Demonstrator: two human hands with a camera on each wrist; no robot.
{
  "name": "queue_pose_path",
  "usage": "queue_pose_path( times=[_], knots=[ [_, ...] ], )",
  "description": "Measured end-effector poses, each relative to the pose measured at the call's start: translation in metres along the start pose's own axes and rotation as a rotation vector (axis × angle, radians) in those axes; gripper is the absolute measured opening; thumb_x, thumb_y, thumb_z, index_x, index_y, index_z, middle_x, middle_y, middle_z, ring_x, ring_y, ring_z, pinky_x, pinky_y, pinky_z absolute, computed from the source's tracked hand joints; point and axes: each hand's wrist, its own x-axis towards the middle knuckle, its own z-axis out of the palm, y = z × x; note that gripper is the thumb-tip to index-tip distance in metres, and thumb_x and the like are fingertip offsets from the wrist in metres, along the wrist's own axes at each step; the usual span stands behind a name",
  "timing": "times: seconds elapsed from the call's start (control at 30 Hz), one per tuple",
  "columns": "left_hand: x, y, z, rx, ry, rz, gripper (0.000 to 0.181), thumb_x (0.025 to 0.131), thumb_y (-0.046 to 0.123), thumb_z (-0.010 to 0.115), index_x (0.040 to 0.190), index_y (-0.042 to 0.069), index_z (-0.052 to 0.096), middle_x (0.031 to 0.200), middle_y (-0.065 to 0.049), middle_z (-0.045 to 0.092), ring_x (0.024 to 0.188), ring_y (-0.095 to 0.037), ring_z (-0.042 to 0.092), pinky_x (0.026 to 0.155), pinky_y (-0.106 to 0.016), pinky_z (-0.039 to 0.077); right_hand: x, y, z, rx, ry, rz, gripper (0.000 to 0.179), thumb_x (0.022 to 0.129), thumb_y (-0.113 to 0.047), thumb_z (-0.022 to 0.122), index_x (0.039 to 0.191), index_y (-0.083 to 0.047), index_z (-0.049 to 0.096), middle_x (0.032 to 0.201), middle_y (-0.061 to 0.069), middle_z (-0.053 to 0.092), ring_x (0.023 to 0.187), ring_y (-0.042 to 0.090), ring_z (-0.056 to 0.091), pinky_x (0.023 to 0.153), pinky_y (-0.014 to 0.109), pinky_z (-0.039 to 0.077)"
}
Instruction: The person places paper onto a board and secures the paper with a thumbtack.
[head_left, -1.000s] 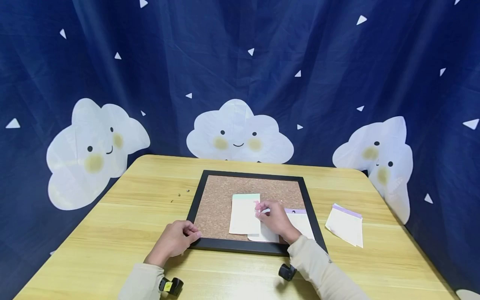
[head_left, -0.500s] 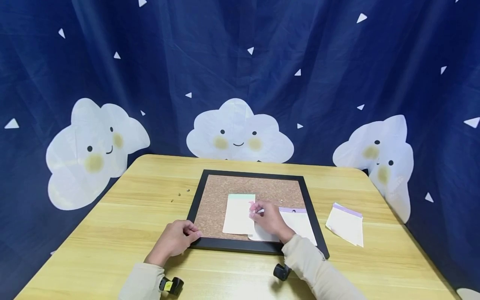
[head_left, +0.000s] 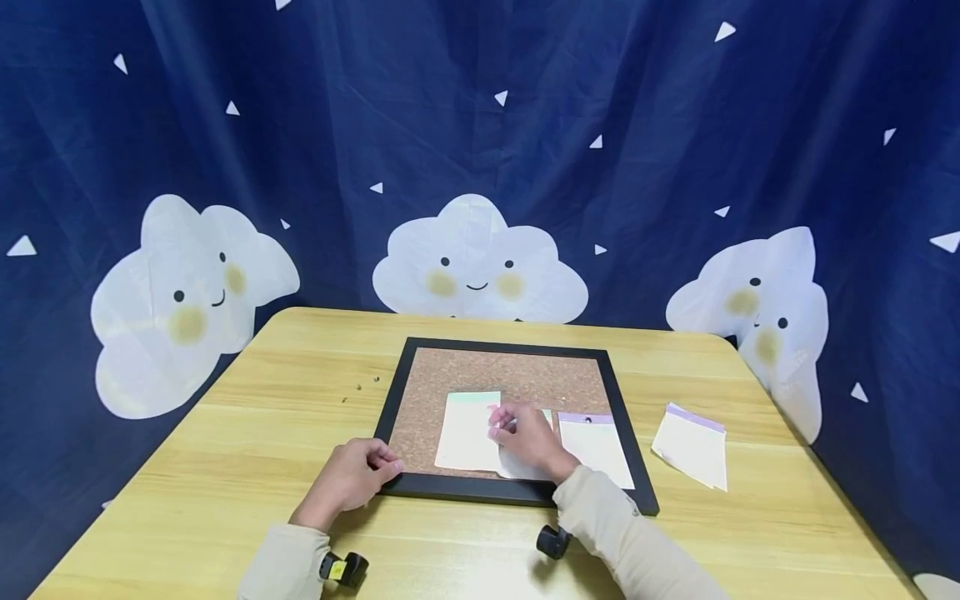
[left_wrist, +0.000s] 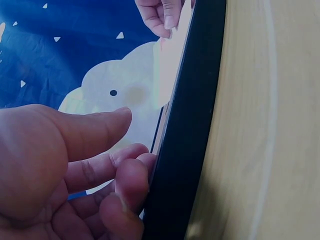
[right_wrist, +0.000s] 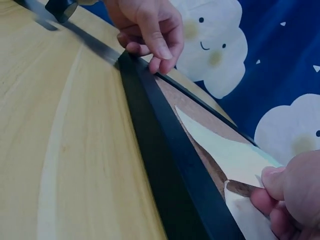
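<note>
A black-framed cork board [head_left: 431,375] lies on the wooden table. My right hand [head_left: 528,437] pinches the right edge of a pale note sheet [head_left: 467,435] with a green top strip, held over the board's middle. In the right wrist view this sheet [right_wrist: 215,140] curves up from the cork. Partly under that hand lies another pale sheet [head_left: 517,468]. To its right is a purple-topped sheet [head_left: 597,454] with a small dark pin [head_left: 588,420] at its top. My left hand [head_left: 351,477] rests against the frame's front left corner, fingers loosely bent [left_wrist: 132,180].
Two or more overlapping purple-topped sheets [head_left: 692,448] lie on the table right of the board. Several tiny objects, perhaps pins [head_left: 377,380], are scattered left of it. A blue curtain with clouds [head_left: 480,262] hangs behind the table.
My right hand has moved left with the green-topped sheet, showing more of the sheets behind it. My left hand has stayed at the frame's corner.
</note>
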Motion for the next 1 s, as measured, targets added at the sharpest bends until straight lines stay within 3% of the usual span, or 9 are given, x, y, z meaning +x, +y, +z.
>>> queue_pose_path(
  times=[0.63,1.0],
  knots=[
    [0.000,0.000,0.000,-0.008,-0.007,-0.005,0.009,0.088,0.016,0.072,0.084,0.011,0.067,0.071,0.003,0.059,0.058,-0.013,0.054,0.060,-0.030,0.047,-0.001,-0.008,0.010,-0.141,-0.075,-0.007,0.004,0.089,-0.006,0.066,0.087,-0.008,0.064,0.072,-0.006,0.056,0.063,0.007,0.051,0.060,0.025,0.044],
    [0.000,0.003,-0.003,0.001,-0.018,0.010,0.009,0.088,0.018,0.072,0.085,0.011,0.068,0.072,0.004,0.060,0.057,-0.013,0.054,0.063,-0.031,0.047,-0.003,-0.016,0.012,-0.197,-0.130,0.073,0.010,0.090,-0.017,0.070,0.095,-0.015,0.062,0.077,-0.006,0.052,0.064,0.010,0.048,0.057,0.028,0.040]
  ],
)
